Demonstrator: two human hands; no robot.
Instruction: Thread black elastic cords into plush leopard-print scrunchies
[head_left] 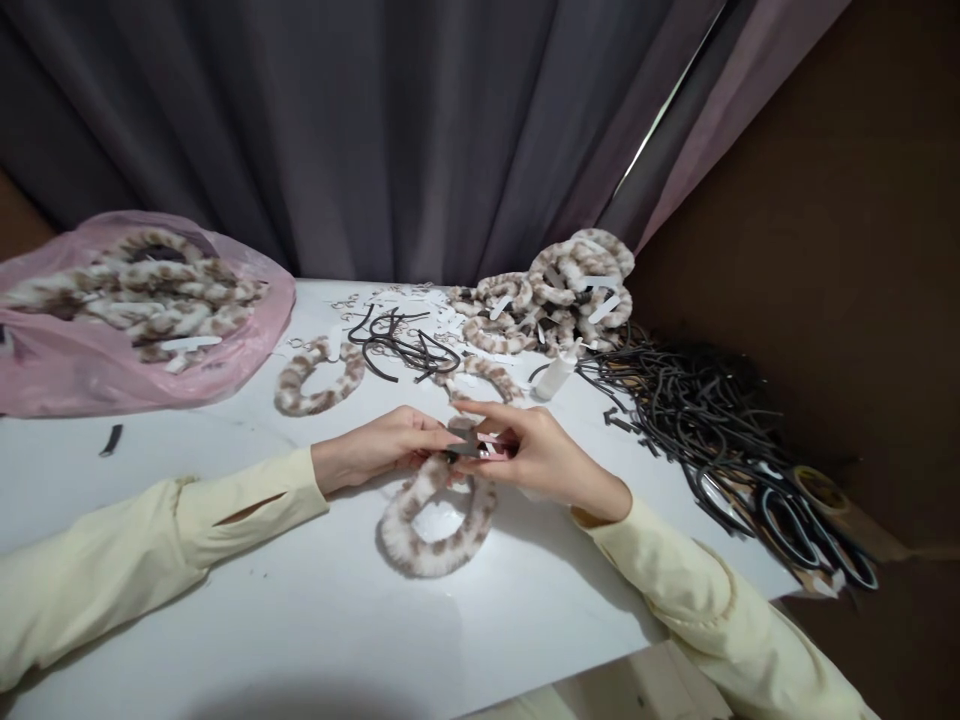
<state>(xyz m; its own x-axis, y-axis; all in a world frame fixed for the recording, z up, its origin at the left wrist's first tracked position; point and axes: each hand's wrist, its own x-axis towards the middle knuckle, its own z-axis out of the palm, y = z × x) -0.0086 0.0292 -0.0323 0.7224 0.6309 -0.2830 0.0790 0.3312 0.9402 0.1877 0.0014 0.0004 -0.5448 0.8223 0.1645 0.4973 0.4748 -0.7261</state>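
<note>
A furry white-and-brown ring lies on the table in front of me, its ends gathered at the top. My left hand is closed, pinching those ends between thumb and fingers. In my right hand is a small pink-handled hand tool with dark grey jaws, pliers or snips. Its jaws meet the ring's ends beside my left thumb, where a small dark piece shows. My fingers partly hide that joint. Just beyond my hands lies another furry strip.
A pink plastic bag of furry rings stands at the left. A tagged ring, black cords and a ring pile lie toward the back. A small white bottle stands near a large black tubing heap. Scissors lie at the right edge.
</note>
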